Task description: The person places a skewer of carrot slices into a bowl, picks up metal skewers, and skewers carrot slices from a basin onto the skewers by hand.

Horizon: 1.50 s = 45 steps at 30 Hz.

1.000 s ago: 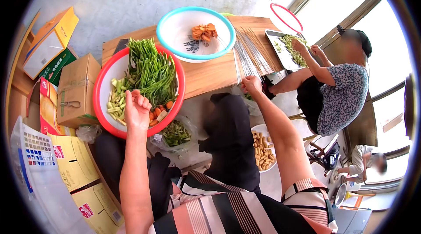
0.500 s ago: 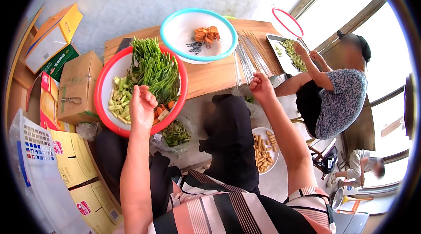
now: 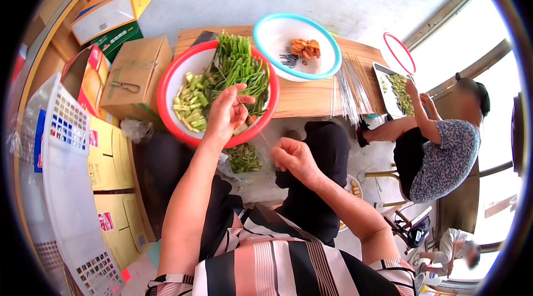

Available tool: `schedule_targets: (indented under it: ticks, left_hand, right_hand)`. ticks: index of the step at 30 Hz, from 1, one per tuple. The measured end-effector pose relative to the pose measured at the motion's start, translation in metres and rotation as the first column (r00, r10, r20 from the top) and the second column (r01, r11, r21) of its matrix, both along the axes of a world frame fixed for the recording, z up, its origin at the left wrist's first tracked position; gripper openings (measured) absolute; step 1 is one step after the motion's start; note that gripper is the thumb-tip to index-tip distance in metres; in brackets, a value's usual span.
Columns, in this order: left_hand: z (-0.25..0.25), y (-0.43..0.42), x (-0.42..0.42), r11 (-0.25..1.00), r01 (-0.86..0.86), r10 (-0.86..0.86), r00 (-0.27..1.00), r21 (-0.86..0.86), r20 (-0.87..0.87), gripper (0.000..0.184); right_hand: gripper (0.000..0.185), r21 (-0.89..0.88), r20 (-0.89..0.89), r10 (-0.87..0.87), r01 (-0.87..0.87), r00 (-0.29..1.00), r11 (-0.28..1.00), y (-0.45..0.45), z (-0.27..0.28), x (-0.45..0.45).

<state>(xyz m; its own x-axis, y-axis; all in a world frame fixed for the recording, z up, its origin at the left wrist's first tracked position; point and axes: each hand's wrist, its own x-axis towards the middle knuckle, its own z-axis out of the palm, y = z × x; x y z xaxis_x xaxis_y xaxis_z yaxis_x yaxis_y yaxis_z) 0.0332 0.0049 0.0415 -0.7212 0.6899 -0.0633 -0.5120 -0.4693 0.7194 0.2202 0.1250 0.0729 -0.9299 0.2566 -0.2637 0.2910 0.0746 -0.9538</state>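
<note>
Already the far bowl holds brown pieces; bare skewers lie rightward; right hand pinches another, left hand curls its fingers, hold unclear.

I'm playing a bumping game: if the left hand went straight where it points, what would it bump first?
Probably the greens in the red tub: the left hand points towards them, though its height is hard to tell, so it might pass over.

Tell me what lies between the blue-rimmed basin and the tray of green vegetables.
Thin skewers, laid side by side on the wooden table, as the head view shows.
</note>
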Motion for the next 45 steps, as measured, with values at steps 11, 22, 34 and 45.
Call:
schedule_targets:
  ticks: [11, 22, 34, 45]
  left_hand:
    - [0.003, -0.011, 0.014, 0.721, 0.572, -0.666, 0.729, -0.391, -0.160, 0.020]
    - [-0.026, -0.029, -0.039, 0.646, -0.223, -0.297, 0.808, -0.730, -0.509, 0.014]
    - [-0.068, -0.005, -0.029, 0.566, -0.509, -0.532, 0.374, -0.648, -0.759, 0.012]
    - [-0.066, 0.003, -0.018, 0.486, -0.488, -0.712, 0.260, -0.725, -0.652, 0.027]
  right_hand:
    - [0.030, -0.217, -0.106, -0.087, 0.062, 0.991, 0.974, 0.036, -0.002, -0.053]
    - [0.028, -0.588, -0.163, -0.215, 0.080, 0.963, 0.805, 0.066, -0.034, -0.075]
    - [0.033, -0.565, -0.182, -0.158, 0.028, 0.971, 0.825, 0.070, -0.014, -0.065]
    - [0.031, -0.594, -0.197, -0.165, 0.016, 0.966, 0.805, 0.072, -0.009, -0.059]
